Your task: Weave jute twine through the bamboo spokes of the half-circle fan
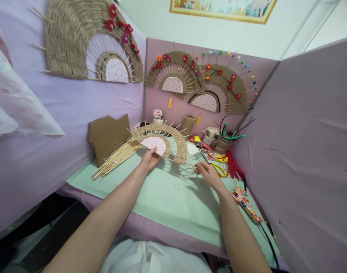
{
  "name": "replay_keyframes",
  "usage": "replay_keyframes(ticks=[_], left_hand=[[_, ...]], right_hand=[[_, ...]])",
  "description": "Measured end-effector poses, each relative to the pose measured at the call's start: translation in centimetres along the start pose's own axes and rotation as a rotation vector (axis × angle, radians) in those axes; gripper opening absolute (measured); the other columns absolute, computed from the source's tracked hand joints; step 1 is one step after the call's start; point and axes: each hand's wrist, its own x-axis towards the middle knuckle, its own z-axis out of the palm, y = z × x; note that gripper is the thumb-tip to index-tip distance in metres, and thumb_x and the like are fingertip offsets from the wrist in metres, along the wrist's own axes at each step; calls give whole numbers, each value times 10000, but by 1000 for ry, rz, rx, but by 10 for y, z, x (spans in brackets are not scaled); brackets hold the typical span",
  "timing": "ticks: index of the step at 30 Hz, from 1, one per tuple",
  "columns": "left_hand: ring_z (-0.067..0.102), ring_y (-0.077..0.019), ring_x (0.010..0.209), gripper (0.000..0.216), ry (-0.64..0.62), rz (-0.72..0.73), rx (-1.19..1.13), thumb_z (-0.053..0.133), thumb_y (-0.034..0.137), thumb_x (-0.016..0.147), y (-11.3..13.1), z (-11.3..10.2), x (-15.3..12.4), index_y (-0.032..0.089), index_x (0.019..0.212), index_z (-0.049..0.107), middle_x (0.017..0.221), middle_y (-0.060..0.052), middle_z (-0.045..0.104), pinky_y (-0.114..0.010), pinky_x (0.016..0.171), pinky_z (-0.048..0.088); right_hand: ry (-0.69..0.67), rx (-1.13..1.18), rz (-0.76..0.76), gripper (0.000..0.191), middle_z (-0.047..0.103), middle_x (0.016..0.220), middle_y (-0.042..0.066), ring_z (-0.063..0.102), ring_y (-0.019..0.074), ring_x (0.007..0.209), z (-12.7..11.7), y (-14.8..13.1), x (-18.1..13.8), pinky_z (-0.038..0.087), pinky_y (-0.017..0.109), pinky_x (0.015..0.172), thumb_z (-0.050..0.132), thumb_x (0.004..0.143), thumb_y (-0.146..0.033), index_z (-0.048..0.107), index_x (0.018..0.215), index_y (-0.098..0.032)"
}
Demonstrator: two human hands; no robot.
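Note:
A half-round fan (179, 142) of thin sticks woven with twine is held up over the table, tilted, its pink dotted centre facing me. My left hand (150, 158) grips it by the lower edge of that centre, thumb on the front. My right hand (204, 172) is at the fan's lower right, fingers pinched on a strand of twine (187, 172). Loops of the twine hang beneath the fan's right end. Just right of my right hand lie yellow-handled scissors (220, 169).
Bundled sticks (119, 153) and cardboard (109, 132) lie at left. Behind stand a twine spool (187, 127) and a pot of tools (223, 144). Red strips (234, 167) and a flowered glue gun (247, 206) with its cord are at right. Finished fans (93, 41) hang on the partitions.

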Motion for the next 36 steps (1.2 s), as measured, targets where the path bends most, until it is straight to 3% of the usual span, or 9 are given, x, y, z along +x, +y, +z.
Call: replay_keyframes(ticks=[5,8,14,18,22,29,36], left_hand=[[662,-146,810,389,23,19,-20,587,66,787,-1,1,0,242,1126,510,1032,-51,671,-307,741,548],[660,-136,812,376,30,39,-50,561,47,801,-1,2,-1,241,1119,509,1021,-45,673,-300,752,544],[663,-119,762,354,5,45,-77,561,55,811,0,5,-3,224,1118,517,970,-44,684,-260,734,547],[663,-123,703,271,-11,14,-73,536,65,830,2,6,-5,170,1080,545,858,-52,696,-237,679,556],[666,-138,724,236,-51,-31,-34,536,96,836,1,6,-6,145,1065,565,869,-66,698,-250,673,559],[660,-145,747,291,-102,-25,50,563,95,808,-3,4,-6,173,1089,558,942,-60,692,-272,672,553],[652,-131,725,295,-72,20,69,577,99,801,-5,2,-4,201,1075,538,926,-43,687,-273,669,551]], right_hand=[[7,-95,65,373,444,430,-45,399,110,426,-4,-1,-1,314,233,453,472,812,-496,554,635,-178],[-38,-20,28,343,488,477,-35,397,104,440,-4,-5,-3,319,228,456,458,826,-468,573,694,-173],[-301,61,-14,314,598,618,0,482,118,542,13,-4,-7,389,232,542,446,844,-412,622,927,-166],[-312,-37,-23,290,613,645,-1,486,118,547,22,2,-7,386,231,547,441,845,-384,634,902,-175],[-192,-177,-50,338,573,578,-5,459,121,532,21,4,-4,352,230,531,433,840,-417,601,679,-172],[232,-334,-54,399,441,476,-28,374,109,486,12,8,1,279,238,497,519,776,-501,481,539,-182],[368,-402,-88,404,494,494,-14,403,112,481,13,7,-1,292,246,519,523,778,-514,509,544,-184]])
